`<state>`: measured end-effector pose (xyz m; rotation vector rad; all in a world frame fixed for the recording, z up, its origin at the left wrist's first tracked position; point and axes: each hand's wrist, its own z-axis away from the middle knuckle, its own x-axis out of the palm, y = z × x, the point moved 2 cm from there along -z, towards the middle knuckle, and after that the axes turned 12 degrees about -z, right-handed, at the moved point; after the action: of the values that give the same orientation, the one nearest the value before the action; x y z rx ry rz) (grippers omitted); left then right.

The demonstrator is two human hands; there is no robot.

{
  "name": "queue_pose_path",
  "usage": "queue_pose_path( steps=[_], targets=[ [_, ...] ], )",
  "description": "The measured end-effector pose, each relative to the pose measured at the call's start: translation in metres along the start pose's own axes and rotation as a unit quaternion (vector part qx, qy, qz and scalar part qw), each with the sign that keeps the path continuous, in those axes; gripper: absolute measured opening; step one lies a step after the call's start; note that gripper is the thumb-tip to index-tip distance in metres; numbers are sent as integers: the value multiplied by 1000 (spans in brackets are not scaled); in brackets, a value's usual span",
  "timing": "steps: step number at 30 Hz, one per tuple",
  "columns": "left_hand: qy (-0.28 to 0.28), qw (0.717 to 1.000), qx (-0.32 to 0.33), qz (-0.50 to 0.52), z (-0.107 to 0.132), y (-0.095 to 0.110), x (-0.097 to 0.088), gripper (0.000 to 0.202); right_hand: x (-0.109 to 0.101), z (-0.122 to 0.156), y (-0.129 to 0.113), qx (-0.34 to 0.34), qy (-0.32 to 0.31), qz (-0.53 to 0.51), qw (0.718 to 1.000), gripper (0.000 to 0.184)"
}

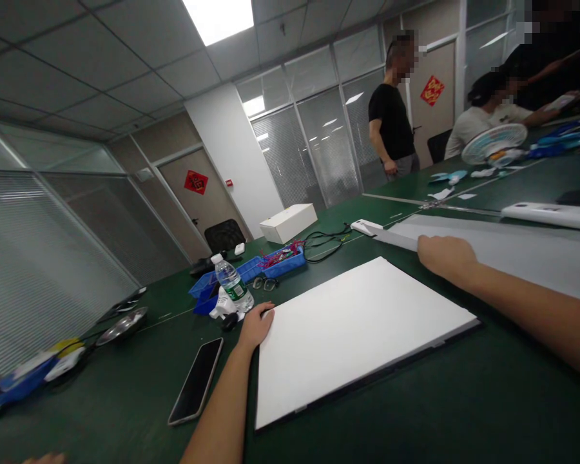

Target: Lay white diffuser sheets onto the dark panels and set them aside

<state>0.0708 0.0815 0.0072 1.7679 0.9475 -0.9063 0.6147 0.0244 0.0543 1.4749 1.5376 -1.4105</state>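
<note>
A person's two bare hands work at a dark green table (125, 412); a white rectangular panel (357, 335) lies flat on it in front of the wearer, its near edge showing a dark underside; the left hand (257, 327) rests at the panel's left far corner, thumb on top, fingers partly hidden, so whether it grips cannot be told; the right hand (447, 258), beyond the panel's right far edge, is closed around the left end of a pale sheet (526, 254), which stretches away to the right over the table; left of the left forearm lies a dark-screened phone (196, 381); just beyond the left hand stands a clear water bottle (235, 289), slanted in view, near blue trays (290, 263) and glasses (265, 283); farther back are a white box (290, 223) and a standing person in black (391, 122).
</note>
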Motion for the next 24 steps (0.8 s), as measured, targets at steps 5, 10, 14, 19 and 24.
queue_pose_path(
  steps=[5,10,14,19,24],
  targets=[
    [10,1000,0,-14,0,-4,4,35,-14,30,-57,-85,-6,32,996,31],
    [11,1000,-2,-18,-2,-9,8,34,6,86,-123,-304,-53,27,951,25],
    [8,1000,-1,-18,-3,-10,9,33,28,133,-155,-484,-73,-1,872,15],
    [6,1000,0,-17,-3,-6,7,42,34,150,-160,-542,-79,-46,836,9],
    [3,1000,2,-18,-2,-6,7,41,30,148,-155,-578,-77,-75,809,14]
  ],
)
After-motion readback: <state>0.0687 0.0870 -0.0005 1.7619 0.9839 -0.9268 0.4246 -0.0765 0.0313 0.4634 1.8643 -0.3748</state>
